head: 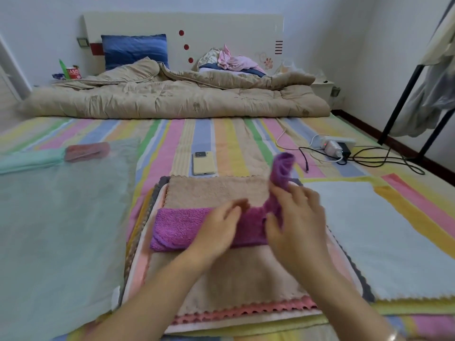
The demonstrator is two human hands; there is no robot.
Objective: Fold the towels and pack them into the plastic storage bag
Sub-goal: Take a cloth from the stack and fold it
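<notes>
purple towel [177, 227] lies half-folded on the tan towel [216, 190] that tops the stack on the bed [221, 139]. left hand [219, 227] presses its middle, fingers straight and close together. right hand [298, 217] pinches the raised right end, though the grip is blurred. risk: the limp end may land skewed and give a lopsided fold. if the left hand slips, the tan layer could drag and ruck. storage bag [61, 205] lies flat well to the left, mouth unclear.
</notes>
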